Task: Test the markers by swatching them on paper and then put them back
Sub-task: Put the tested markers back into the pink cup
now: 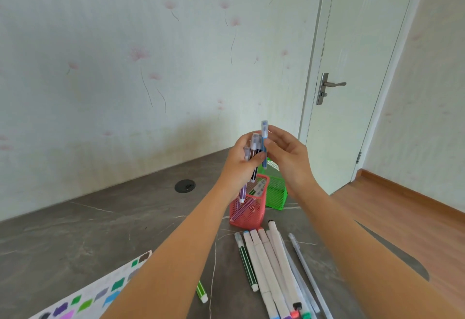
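Observation:
My left hand (242, 161) grips a small bunch of capped markers (254, 157), purple and black among them, held upright above the red mesh pen holder (247, 214). A blue marker (264, 142) stands tallest in the bunch, and my right hand (289, 155) pinches it near its top. A purple marker lies slanted inside the red holder. The swatch paper (100, 293) with green, blue, grey and purple patches lies at the lower left on the grey table (88, 230).
A green mesh holder (276, 193) stands just behind the red one. Several white-barrelled markers (271, 268) and a dark green marker (247, 263) lie in a row near the front right. A light green marker (202, 292) peeks out under my left forearm. A cable grommet (185, 186) sits in the tabletop.

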`<action>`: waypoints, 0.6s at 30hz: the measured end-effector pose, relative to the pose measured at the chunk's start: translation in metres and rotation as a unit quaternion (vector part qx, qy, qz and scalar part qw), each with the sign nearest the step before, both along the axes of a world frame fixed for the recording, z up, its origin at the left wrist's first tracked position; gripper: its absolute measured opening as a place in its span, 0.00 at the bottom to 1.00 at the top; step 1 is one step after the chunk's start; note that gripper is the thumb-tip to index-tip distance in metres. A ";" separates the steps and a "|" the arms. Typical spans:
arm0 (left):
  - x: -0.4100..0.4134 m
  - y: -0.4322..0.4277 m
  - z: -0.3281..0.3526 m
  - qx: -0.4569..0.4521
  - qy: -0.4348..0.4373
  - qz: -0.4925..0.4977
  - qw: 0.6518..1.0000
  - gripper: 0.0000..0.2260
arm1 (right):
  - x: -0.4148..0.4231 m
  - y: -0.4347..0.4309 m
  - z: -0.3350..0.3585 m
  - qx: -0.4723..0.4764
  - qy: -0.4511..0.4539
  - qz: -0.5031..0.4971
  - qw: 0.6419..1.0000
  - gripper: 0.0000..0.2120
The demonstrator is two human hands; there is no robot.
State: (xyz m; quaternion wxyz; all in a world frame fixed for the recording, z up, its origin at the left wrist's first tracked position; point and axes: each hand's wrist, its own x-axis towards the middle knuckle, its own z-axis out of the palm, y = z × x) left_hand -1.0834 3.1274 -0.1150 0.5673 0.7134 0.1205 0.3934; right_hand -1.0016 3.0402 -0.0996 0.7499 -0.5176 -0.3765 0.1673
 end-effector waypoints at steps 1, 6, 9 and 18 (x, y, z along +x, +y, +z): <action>0.002 -0.002 0.000 0.004 -0.002 -0.001 1.000 0.17 | 0.001 -0.001 -0.001 0.001 -0.007 -0.008 1.000 0.15; 0.013 -0.002 0.017 0.039 -0.015 -0.003 0.999 0.16 | 0.004 0.000 0.008 0.023 -0.014 -0.046 0.999 0.11; 0.015 0.000 0.027 0.059 -0.016 -0.012 0.998 0.16 | 0.006 0.000 0.017 0.034 0.001 -0.050 0.998 0.11; -0.006 0.005 -0.003 0.062 0.021 -0.010 0.998 0.17 | -0.001 -0.003 -0.005 -0.016 0.023 -0.007 1.000 0.07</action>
